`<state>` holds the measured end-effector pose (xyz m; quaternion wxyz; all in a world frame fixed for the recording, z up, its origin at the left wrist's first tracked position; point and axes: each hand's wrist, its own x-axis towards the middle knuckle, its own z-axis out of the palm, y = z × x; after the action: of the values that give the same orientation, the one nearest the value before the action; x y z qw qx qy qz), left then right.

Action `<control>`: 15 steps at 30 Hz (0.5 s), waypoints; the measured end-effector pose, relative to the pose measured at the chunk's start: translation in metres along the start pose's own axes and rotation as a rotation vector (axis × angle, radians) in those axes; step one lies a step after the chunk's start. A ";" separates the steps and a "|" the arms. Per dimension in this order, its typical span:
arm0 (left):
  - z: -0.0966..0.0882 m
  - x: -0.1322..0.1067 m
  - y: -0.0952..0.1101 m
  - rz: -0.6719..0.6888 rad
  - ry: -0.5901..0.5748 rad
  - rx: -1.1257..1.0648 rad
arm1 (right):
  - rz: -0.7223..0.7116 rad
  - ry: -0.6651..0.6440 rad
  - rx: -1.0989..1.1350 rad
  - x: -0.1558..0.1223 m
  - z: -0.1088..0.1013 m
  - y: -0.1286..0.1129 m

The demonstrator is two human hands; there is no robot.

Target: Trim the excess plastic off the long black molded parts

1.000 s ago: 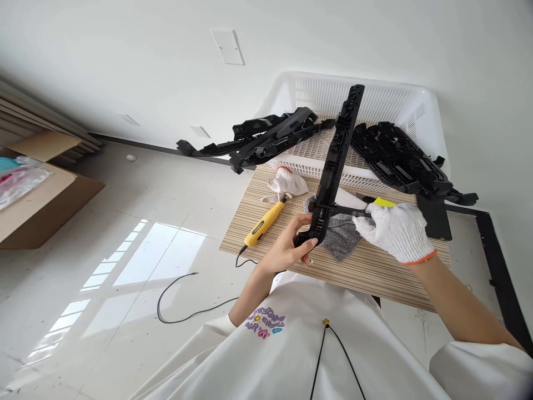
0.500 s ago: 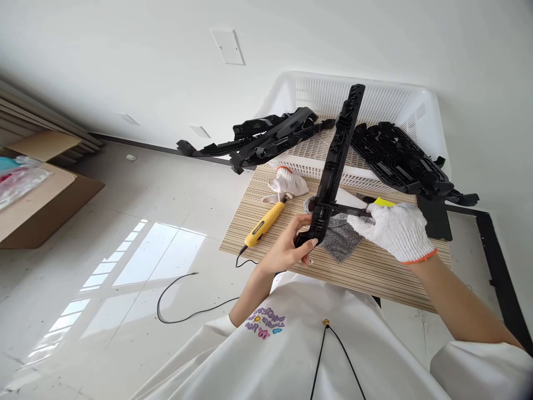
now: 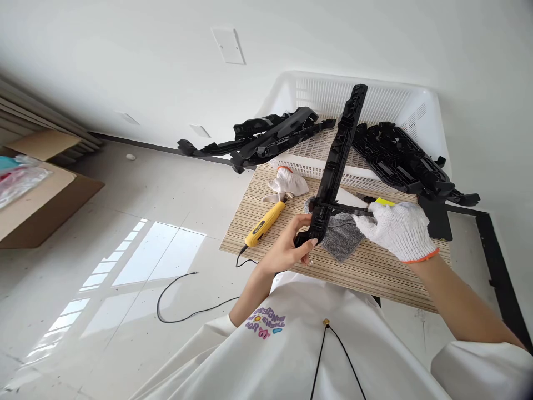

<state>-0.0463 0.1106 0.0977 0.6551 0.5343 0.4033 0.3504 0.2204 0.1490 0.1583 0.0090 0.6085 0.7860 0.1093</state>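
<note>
My bare left hand (image 3: 289, 247) is closed around the lower end of a long black ribbed plastic part (image 3: 336, 158), which slants up and away over the table. On my right hand (image 3: 395, 230) is a white knitted glove with an orange cuff. Its fingers are closed on the right end of a slim black bar (image 3: 350, 209), which lies across the lower section of the long part. I cannot make out whether the bar is a tool or joined to the part. Beneath them lies a grey cloth (image 3: 342, 239).
A white plastic basket (image 3: 431, 111) against the wall bears several black plastic parts (image 3: 400, 158) that stick out over its sides. On the striped tabletop (image 3: 375, 283) lie a yellow corded tool (image 3: 265, 224) and a white glove (image 3: 291, 182). A cardboard box (image 3: 54, 194) stands left.
My gloved right hand has shifted slightly to the right, baring more of the grey cloth. The long part has tilted a little rightward at its top; my left hand stays nearly in place.
</note>
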 end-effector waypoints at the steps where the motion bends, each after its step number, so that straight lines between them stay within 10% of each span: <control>1: 0.000 0.000 0.000 0.000 0.000 -0.002 | 0.003 0.004 -0.005 0.000 0.000 0.000; 15: 0.001 -0.001 0.001 -0.015 0.008 -0.017 | -0.017 0.135 -0.008 -0.005 0.011 0.002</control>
<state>-0.0462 0.1099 0.0989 0.6606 0.5241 0.4072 0.3510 0.2254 0.1467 0.1471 -0.0404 0.5928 0.7896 0.1531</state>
